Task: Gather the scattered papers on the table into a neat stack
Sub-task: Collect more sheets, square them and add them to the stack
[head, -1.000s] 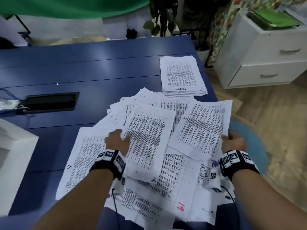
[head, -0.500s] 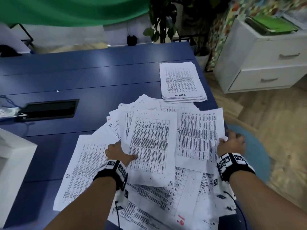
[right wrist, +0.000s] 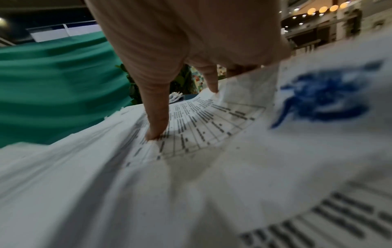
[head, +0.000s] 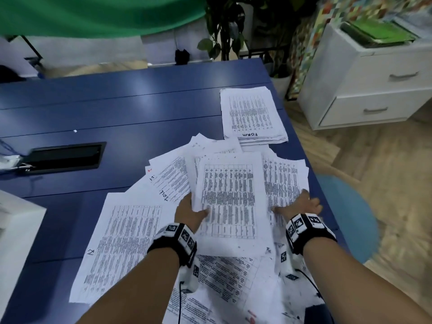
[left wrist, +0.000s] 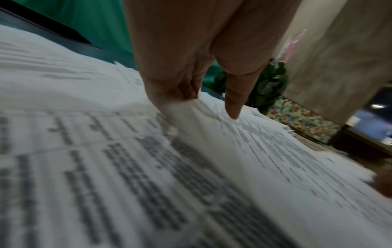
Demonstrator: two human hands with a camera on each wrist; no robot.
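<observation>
On the blue table (head: pixel 117 108) a neat stack (head: pixel 253 115) sits at the far right edge, with loose papers (head: pixel 121 242) fanned out just before it. Since a moment ago the two top sheets have slid together and now overlap. The left hand (head: pixel 189 212) pinches the middle sheet (head: pixel 228 202) at its edge; the right hand (head: pixel 300 206) presses spread fingers (right wrist: pixel 156 117) on the right sheet (head: pixel 282 181).

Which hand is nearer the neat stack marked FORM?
Right. The right hand lies below the neat stack, near the table's right edge; the left hand is further left, on the loose sheets.
</observation>
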